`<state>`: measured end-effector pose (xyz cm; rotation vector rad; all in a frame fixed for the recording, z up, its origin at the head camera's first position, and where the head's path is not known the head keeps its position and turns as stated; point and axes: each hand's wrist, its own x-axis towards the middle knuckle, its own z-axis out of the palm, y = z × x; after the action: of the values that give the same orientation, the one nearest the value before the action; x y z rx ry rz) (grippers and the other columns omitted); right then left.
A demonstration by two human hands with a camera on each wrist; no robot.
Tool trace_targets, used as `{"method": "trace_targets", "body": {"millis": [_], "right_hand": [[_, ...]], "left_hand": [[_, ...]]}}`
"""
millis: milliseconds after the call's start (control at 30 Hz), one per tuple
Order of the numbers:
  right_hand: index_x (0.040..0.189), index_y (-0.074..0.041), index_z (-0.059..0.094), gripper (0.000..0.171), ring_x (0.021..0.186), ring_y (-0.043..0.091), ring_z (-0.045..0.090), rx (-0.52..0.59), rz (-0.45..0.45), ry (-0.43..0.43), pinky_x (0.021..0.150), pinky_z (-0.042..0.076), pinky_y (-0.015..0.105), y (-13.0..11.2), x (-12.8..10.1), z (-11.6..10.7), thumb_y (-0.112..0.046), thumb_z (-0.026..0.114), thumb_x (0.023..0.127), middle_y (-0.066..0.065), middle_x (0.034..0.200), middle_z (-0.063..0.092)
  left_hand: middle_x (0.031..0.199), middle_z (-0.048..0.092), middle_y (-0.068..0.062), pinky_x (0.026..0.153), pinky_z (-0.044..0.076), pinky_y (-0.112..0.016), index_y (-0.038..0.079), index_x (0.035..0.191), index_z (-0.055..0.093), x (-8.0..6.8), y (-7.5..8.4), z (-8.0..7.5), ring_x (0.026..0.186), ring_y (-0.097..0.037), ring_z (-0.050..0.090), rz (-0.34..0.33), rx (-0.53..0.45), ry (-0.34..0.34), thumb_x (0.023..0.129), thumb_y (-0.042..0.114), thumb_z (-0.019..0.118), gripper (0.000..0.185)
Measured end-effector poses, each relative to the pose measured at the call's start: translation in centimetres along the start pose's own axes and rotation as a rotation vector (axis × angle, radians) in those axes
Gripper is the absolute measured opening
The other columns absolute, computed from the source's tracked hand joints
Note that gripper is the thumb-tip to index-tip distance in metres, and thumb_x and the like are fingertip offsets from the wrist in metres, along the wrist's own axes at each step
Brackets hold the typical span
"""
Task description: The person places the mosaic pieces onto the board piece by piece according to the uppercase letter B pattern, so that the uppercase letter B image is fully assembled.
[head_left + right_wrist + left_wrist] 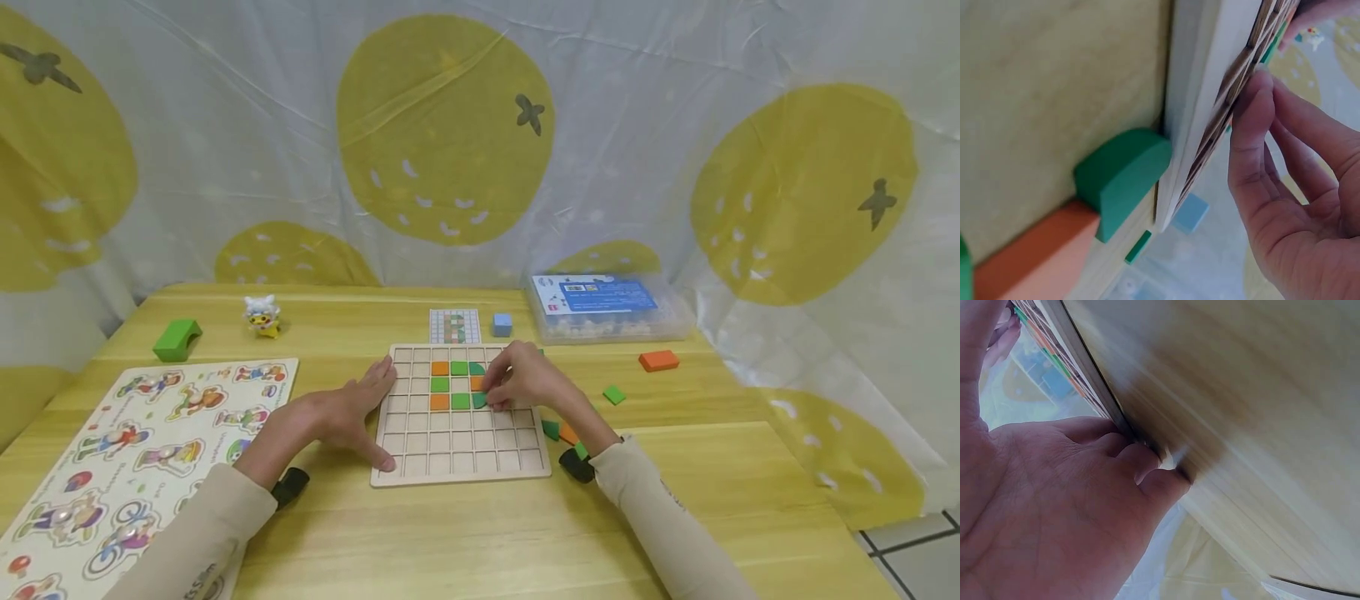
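Observation:
A square wooden grid board (465, 454) lies on the table with orange, light green and dark green pieces set in its upper middle cells. My left hand (348, 417) rests along the board's left edge, thumb and fingers spread, touching the rim. Over the board's right half, my right hand (528, 377) has thumb and index finger brought together at a dark green quarter-round piece (478, 401). The right wrist view shows those fingertips (1261, 84) close together at the grid surface, partly hiding the piece. A dark green block (1125, 172) stands beside the board's right edge.
A pattern card (454, 326), a blue cube (502, 325) and a clear plastic box (611, 308) stand behind the board. A picture puzzle board (127, 467), a green arch block (177, 341) and a figurine (262, 317) are left. Rightward lie an orange block (659, 361) and a green tile (614, 394).

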<state>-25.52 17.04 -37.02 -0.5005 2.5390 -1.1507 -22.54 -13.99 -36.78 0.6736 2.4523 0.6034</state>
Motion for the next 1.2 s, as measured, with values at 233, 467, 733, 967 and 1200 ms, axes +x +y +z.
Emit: {"method": "trace_targets", "body": {"millis": [233, 467, 733, 967, 1200], "right_hand": [[0.096, 0.000, 0.083, 0.005, 0.072, 0.018, 0.073, -0.056, -0.043, -0.035, 0.070, 0.063, 0.029, 0.1, 0.0, -0.5, 0.000, 0.085, 0.091, 0.004, 0.086, 0.080], [0.126, 0.004, 0.076, 0.027, 0.082, 0.025, 0.077, -0.059, -0.091, -0.006, 0.077, 0.063, 0.034, 0.6, -0.4, -1.5, -0.003, 0.075, 0.100, 0.015, 0.116, 0.078], [0.138, 0.004, 0.070, 0.034, 0.076, 0.025, 0.077, -0.021, -0.050, -0.082, 0.075, 0.064, 0.034, 0.9, -0.2, -1.4, -0.004, 0.069, 0.105, 0.018, 0.127, 0.075], [0.126, 0.005, 0.075, 0.025, 0.087, 0.028, 0.079, -0.081, -0.191, -0.112, 0.081, 0.065, 0.041, 3.1, -2.0, -6.0, -0.005, 0.073, 0.103, 0.019, 0.122, 0.078], [0.124, 0.009, 0.074, 0.028, 0.098, 0.038, 0.075, -0.081, -0.172, -0.048, 0.082, 0.064, 0.042, 7.8, -4.1, -11.3, 0.002, 0.077, 0.097, 0.027, 0.115, 0.075]], "left_hand": [[0.177, -0.012, -0.030, 0.127, 0.011, -0.072, -0.010, 0.169, 0.005, 0.0, 0.1, 0.0, 0.161, -0.057, -0.001, 0.004, 0.002, -0.006, 0.079, 0.047, 0.096, 0.139], [0.177, -0.012, -0.030, 0.127, 0.012, -0.072, -0.010, 0.168, 0.005, 0.0, 0.0, 0.0, 0.160, -0.060, 0.001, 0.009, 0.010, -0.006, 0.080, 0.047, 0.096, 0.139], [0.176, -0.011, -0.031, 0.127, 0.011, -0.072, -0.012, 0.168, 0.005, -0.1, -0.2, 0.1, 0.161, -0.056, -0.002, 0.020, 0.005, -0.001, 0.080, 0.045, 0.097, 0.139], [0.176, -0.012, -0.031, 0.127, 0.011, -0.072, -0.011, 0.168, 0.005, -0.1, 0.0, 0.0, 0.159, -0.061, 0.000, 0.018, 0.000, -0.003, 0.080, 0.045, 0.096, 0.139], [0.176, -0.013, -0.030, 0.126, 0.011, -0.073, -0.010, 0.168, 0.003, -0.1, 0.0, -0.1, 0.160, -0.059, -0.002, 0.012, -0.009, -0.013, 0.080, 0.045, 0.096, 0.140]]}}
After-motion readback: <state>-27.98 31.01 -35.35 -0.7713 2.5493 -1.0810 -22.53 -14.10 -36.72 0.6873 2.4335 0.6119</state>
